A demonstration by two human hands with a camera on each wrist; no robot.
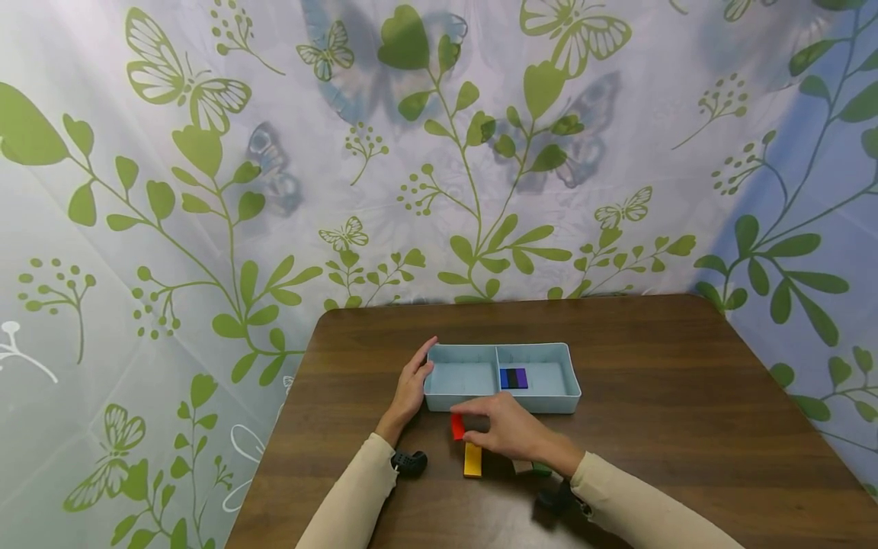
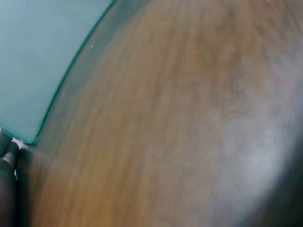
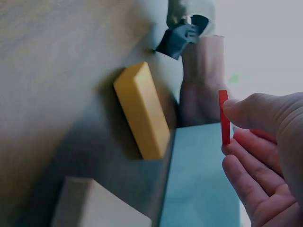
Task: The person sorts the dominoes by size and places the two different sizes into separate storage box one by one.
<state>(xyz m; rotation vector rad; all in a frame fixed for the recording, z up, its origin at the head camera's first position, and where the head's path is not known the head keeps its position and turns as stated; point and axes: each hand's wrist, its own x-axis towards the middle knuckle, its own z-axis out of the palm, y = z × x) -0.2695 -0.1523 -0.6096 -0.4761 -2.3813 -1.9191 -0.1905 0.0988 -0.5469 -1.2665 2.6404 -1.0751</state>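
Observation:
My right hand (image 1: 511, 428) pinches a thin red block (image 1: 457, 427) between thumb and fingers, just in front of the pale blue two-part tray (image 1: 504, 405). In the right wrist view the red block (image 3: 224, 120) stands upright in that pinch. My left hand (image 1: 409, 387) rests against the tray's left end with its fingers stretched along the rim. A yellow block (image 1: 472, 460) lies on the table below the red one. Blue, black and purple blocks (image 1: 514, 378) sit side by side in the tray's right compartment, against the divider.
A beige block (image 1: 523, 467) and a green block (image 1: 542, 470) lie on the table, partly hidden by my right wrist. The brown wooden table (image 1: 658, 366) ends at a leaf-and-butterfly patterned curtain (image 1: 439, 191). Dark wrist-worn devices (image 1: 410, 463) hang under both wrists.

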